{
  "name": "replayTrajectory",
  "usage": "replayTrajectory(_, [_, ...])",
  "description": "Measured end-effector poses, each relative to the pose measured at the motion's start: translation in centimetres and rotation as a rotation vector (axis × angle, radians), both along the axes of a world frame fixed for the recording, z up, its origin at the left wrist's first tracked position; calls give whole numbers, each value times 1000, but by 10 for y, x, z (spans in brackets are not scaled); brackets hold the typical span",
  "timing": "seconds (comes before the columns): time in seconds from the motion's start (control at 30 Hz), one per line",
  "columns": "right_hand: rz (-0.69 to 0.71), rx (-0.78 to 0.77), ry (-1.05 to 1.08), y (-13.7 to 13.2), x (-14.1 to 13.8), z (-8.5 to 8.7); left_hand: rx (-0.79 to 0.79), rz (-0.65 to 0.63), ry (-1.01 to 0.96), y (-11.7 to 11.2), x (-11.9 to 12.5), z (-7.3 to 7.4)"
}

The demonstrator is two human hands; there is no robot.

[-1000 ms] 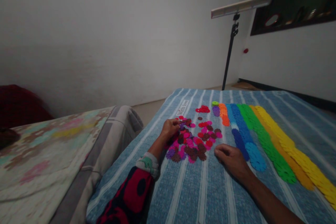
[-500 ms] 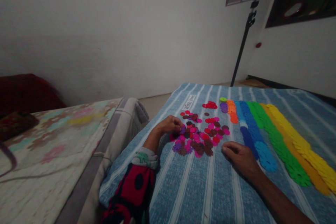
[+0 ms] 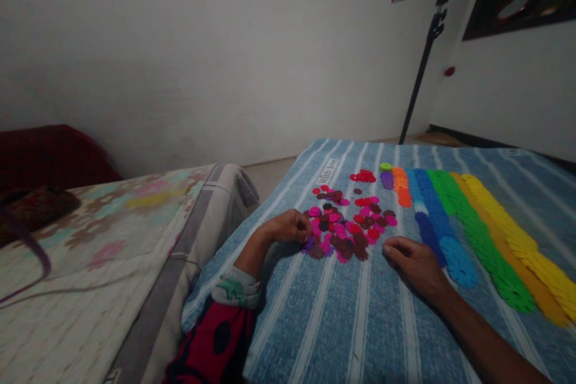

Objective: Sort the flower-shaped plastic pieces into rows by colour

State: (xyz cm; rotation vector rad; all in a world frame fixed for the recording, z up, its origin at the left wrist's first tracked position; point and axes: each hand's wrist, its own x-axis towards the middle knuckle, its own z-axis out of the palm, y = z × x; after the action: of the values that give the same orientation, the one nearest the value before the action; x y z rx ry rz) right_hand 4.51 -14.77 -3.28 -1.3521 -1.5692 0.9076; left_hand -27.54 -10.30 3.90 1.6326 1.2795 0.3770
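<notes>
My left hand [image 3: 291,227] is closed in a pinch at the left edge of a loose pile of notched plastic discs [image 3: 339,229] in pink, brown, red and purple. Purple shows right at its fingertips, where a purple disc [image 3: 308,244] lies at the pile's near left corner. My right hand [image 3: 414,259] rests on the striped blue cloth [image 3: 333,312] to the right of the pile. Its fingers are curled together, and whatever they may hold is hidden. Overlapping rows of sorted discs run beside it, the dark blue row [image 3: 429,239] being nearest.
Light blue discs [image 3: 459,261], a green row [image 3: 483,240] and a yellow row [image 3: 517,231] extend toward the right. Red discs [image 3: 363,176] and orange discs [image 3: 402,187] lie farther back. A floral-covered surface [image 3: 117,234] stands at left, a lamp stand [image 3: 420,72] behind.
My left hand has drawn down toward the near left corner of the pile. A purple disc by its fingertips has left its spot, exposing a pink one. My right hand stays about where it was.
</notes>
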Motion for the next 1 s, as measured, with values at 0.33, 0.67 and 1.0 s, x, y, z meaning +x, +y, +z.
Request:
replayTrajectory(0.33, [14,12,6,0,-1,2,89,20,164,-6,-3,-21])
replayTrajectory(0.67, [15,19,-6,0,0,1,106,13,151,-9,-4,-26])
replayTrajectory(1.0, [17,30,-4,2,-2,-2,102,45,38,-9,-3,4])
